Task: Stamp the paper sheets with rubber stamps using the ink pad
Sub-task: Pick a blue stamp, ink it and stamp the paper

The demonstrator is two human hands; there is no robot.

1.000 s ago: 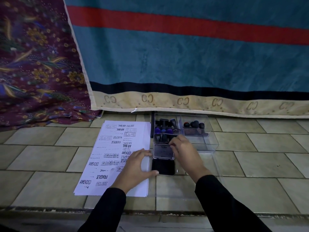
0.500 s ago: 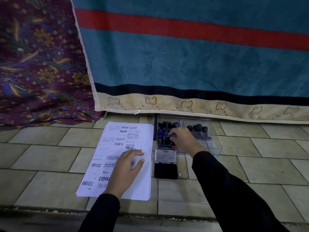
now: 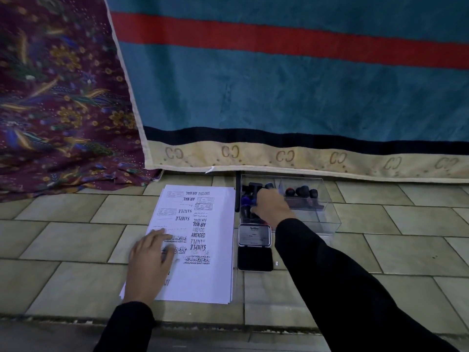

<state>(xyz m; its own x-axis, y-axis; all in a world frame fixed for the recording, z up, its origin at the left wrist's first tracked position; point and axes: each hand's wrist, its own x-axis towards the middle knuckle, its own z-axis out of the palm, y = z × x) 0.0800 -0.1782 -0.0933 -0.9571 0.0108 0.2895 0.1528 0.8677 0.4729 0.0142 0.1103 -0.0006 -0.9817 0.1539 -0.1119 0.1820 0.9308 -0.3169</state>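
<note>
You are working on a tiled floor, with a teal blanket hanging behind and a patterned maroon cloth bunched at the far left. The stack of paper sheets lies near the floor's front edge, its top sheet already carrying many impressions such as AIR MAIL, SAMPLE and AMENDED. Your left hand rests flat on the sheet's near left part, fingers spread and holding nothing, probably to keep the stack from sliding. Just right of the paper sits the ink pad, lid propped open towards the back so the dark pad faces up, ready for inking. Behind it, against the blanket's hem, stands a clear plastic box of rubber stamps. Your right hand reaches into its left compartment, fingers curled among the stamp handles; whether they have closed on one, I cannot tell. It looks as though you are choosing the next stamp.
</note>
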